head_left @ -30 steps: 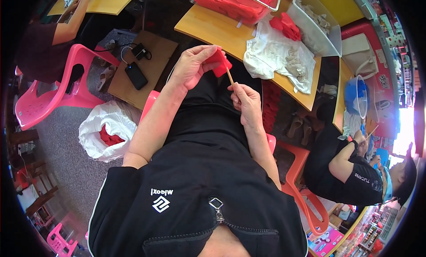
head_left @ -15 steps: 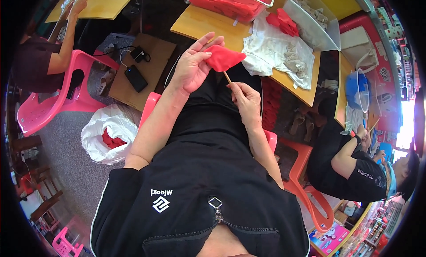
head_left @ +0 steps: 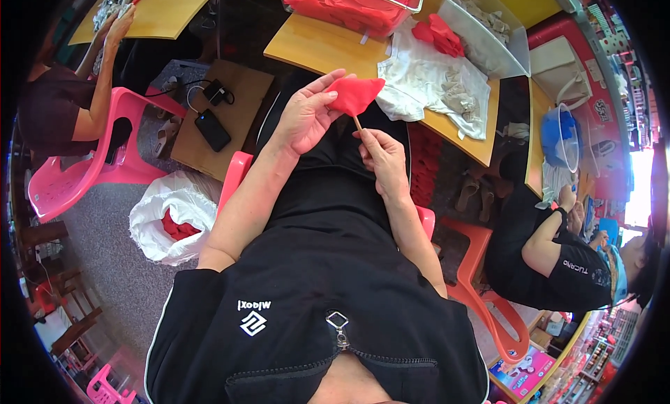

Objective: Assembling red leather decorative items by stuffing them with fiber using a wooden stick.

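Over my lap, my left hand [head_left: 311, 112] pinches the left side of a small red cloth piece [head_left: 357, 97] with pointed corners. A thin wooden stick [head_left: 357, 123] reaches up into the lower edge of the cloth; its upper end is hidden inside. Lower and to the right, my right hand [head_left: 383, 158] grips the stick between thumb and fingers. Just beyond my hands, a white cloth [head_left: 412, 76] lies spread on the wooden table [head_left: 314, 41], with a crumpled red cloth [head_left: 438, 35] at its far side.
A red-filled basket [head_left: 349, 10] and a clear bin [head_left: 513, 48] of pale pieces stand on the table. On the floor at left is a white sack [head_left: 150, 219] holding red pieces. Co-workers sit at left [head_left: 59, 104] and right [head_left: 551, 257]; a phone-like black device [head_left: 212, 130] lies on cardboard.
The red cloth has turned slightly, and my right hand has shifted a little left on the stick. My left hand keeps its pinch. The view has moved slightly.
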A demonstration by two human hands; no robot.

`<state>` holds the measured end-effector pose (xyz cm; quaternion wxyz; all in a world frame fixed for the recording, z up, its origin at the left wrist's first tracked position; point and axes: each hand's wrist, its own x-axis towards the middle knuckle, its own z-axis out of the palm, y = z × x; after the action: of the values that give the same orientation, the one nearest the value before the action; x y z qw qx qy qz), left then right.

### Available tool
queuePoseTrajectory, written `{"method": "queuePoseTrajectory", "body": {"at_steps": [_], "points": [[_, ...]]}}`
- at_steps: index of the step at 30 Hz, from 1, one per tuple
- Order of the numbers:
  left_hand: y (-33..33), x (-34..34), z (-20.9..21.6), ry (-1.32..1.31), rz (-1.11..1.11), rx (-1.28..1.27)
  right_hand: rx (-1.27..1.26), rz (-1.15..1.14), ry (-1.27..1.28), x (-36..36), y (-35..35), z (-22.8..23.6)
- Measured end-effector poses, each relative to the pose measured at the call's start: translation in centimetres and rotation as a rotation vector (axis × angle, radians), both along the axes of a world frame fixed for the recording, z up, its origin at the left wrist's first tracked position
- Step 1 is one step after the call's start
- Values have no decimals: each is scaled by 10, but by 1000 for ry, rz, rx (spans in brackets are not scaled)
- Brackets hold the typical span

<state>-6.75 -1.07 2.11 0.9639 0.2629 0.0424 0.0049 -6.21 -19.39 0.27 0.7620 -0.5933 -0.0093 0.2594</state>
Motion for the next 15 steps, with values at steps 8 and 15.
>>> {"method": "queuePoseTrajectory", "body": {"at_steps": [8, 15], "points": [[-3, 0, -8, 43, 27, 152, -40, 8, -54, 0, 3, -1], [-4, 3, -10, 63, 49, 92, 20, -22, 88, 6, -3, -3]]}}
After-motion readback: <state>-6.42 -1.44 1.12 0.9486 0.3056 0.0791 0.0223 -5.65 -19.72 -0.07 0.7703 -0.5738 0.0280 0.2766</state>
